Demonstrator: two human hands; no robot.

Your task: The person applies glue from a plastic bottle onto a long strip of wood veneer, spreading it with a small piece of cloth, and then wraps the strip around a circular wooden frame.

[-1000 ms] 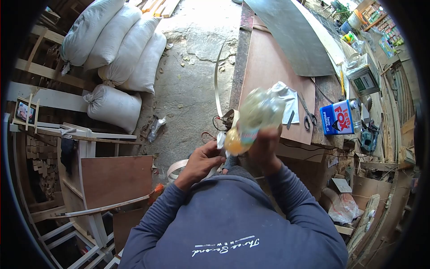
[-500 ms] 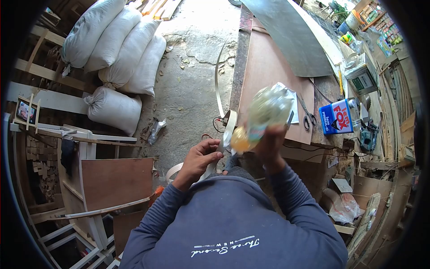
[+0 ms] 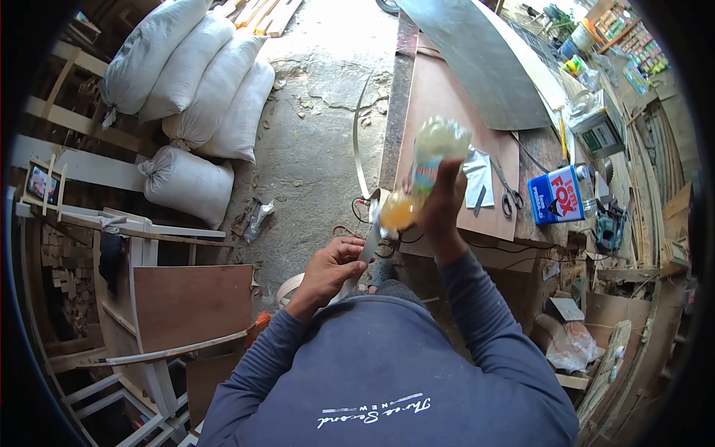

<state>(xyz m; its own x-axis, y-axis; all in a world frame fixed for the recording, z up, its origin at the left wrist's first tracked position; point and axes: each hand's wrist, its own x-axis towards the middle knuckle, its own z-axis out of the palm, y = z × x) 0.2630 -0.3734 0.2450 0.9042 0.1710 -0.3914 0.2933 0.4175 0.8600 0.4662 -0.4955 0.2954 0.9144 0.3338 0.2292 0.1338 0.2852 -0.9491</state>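
Note:
My left hand [image 3: 335, 270] pinches a pale, narrow edging strip [image 3: 370, 244] between thumb and fingers, just in front of my lap. A clear plastic bottle [image 3: 441, 140] is gripped in my right hand [image 3: 445, 195]. It is tipped over, and yellow-orange liquid gathers at its lower end, which overlaps the strip and something white there. Beyond the bottle, a long length of strip curves away over the floor. A loose coil of strip [image 3: 289, 287] lies beside my left wrist.
On the workbench to the right are scissors [image 3: 512, 201], a white cloth or paper [image 3: 478, 180], a blue can [image 3: 555, 195] and a large metal sheet [image 3: 491, 71]. White sacks [image 3: 186, 182] lie at the left on the concrete floor. A wooden frame with a brown panel [image 3: 195, 305] stands nearer, at left.
My right hand has moved the bottle slightly up and away from my body along the strip. The left hand keeps its pinch, nearly in the same place.

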